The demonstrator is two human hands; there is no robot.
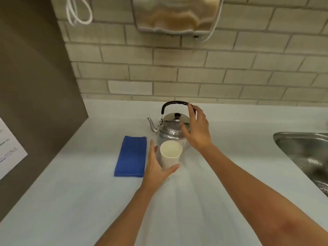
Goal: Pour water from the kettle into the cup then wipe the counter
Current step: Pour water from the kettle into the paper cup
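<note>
A shiny metal kettle (170, 128) with a black arched handle stands on the white counter (74, 201), its spout pointing left. In front of it is a white paper cup (170, 153), upright and looking empty. My left hand (156, 167) curls around the cup's left side, thumb under its near edge, fingers spread. My right hand (197, 128) hovers over the kettle's right side, fingers apart, fingertips by the right end of the handle. A folded blue cloth (131, 156) lies flat to the left of the cup.
A steel sink (301, 150) is set into the counter at the right. A brick-tiled wall runs behind, with a wall-mounted dispenser (177, 15) above. A dark panel (35, 95) with a paper sheet bounds the left side.
</note>
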